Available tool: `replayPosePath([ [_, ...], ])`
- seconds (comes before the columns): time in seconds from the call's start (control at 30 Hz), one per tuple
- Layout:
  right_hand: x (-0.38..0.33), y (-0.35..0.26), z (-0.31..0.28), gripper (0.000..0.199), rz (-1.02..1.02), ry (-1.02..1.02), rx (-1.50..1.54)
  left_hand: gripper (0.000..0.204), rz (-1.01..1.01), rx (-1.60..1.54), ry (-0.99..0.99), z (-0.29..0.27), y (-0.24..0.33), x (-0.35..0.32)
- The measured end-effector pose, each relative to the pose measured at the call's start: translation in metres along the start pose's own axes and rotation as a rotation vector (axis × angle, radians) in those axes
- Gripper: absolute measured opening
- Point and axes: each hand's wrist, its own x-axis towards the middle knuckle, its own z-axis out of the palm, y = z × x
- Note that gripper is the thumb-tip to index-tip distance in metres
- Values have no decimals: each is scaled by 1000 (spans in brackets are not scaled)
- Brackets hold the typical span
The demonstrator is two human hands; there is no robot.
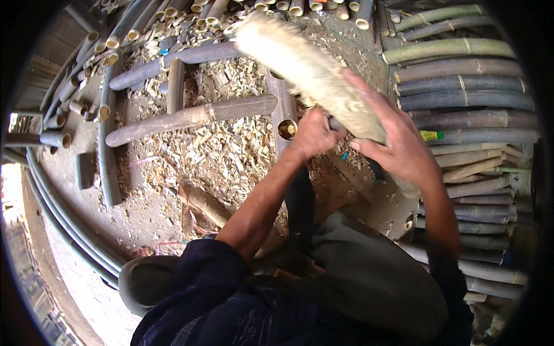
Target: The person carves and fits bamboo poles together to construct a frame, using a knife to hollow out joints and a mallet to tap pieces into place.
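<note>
My right hand [404,147] lies along the pale bamboo length [314,75], fingers spread over its upper face and thumb hooked beneath, so it cradles the piece rather than clamps it. My left hand [314,134] is balled into a tight fist just under the piece, gripping something dark that I judge to be a tool handle [336,123], though the working end is hidden behind the bamboo. To do this well I think the fist should drive away from the steadying palm, the right fingers staying clear of the hidden edge, and the piece staying braced at one steady slant. The bamboo length runs from the upper middle of the frame down to the right of centre, tilted, its far end blurred; its surface looks stripped, dry, fibrous and straw-coloured, quite unlike the grey-green poles [461,98] stacked at the right. Below it in the centre is a hollow bamboo tube [284,115], and pale chips [225,150] litter the ground across the middle and upper left
</note>
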Motion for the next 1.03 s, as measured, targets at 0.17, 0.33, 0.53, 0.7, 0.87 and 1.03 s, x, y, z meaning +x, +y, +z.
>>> replayPosePath([
  [0.17,-63,50,38,95,79,393,366,29,91,590,-192,29,9,-7],
  [0.33,-122,90,68,96,343,537,501,34,-39,777,-347,56,-6,-1],
  [0.53,-139,103,79,96,436,633,620,34,-76,837,-393,60,-13,8],
  [0.7,-128,98,101,98,514,646,657,33,-90,736,-286,43,-18,29],
  [0.87,-108,89,91,100,321,416,555,32,-96,687,-252,22,-12,32],
  [1.03,-117,62,96,109,310,676,702,28,39,622,-134,16,1,-1],
])
